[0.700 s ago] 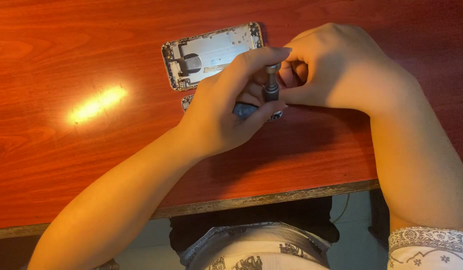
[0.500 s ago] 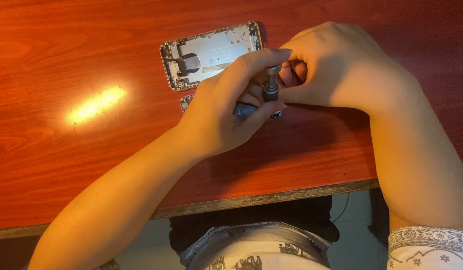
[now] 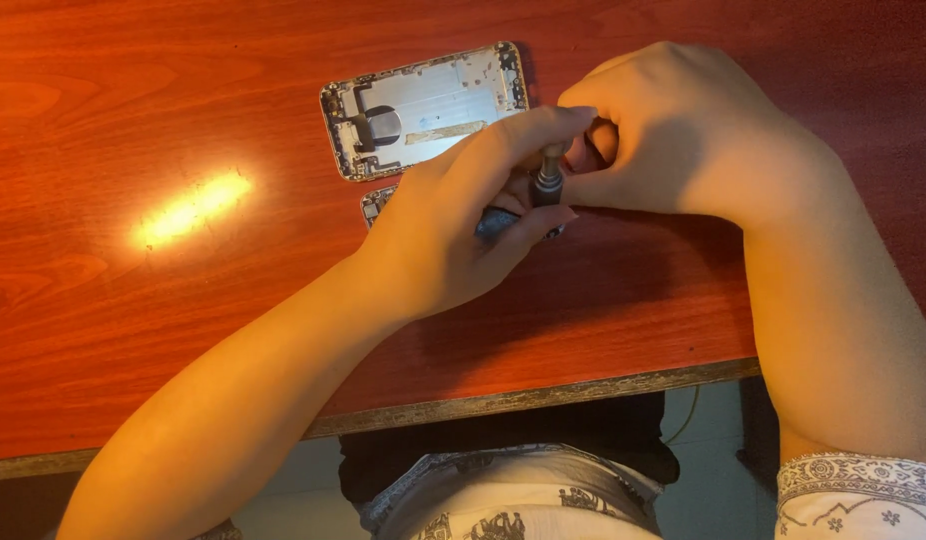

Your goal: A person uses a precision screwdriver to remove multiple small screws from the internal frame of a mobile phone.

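Nearest to you, your patterned clothing shows below the worn front edge of the red-brown wooden table [image 3: 133, 330], and both bare forearms reach up across it. Your left hand [image 3: 453, 230] lies over the wood with its fingers [image 3: 528, 135] curled and closed around a small screwdriver [image 3: 549, 182], the index finger stretched along the top while the thumb presses from below; the grey ribbed collar of the tool shows between them, standing roughly upright. Under that hand, a small flat phone part [image 3: 376, 203] peeks out, mostly hidden, so you cannot tell its full shape. Your right hand [image 3: 683, 135] sits just beside the left, touching it at the tool, its fingers bent inward and pinched at the screwdriver's top. Farther off, just past both hands, an opened silver phone housing [image 3: 423, 105] lies flat, inner side up, and a bright patch of light [image 3: 188, 208] glints to its left
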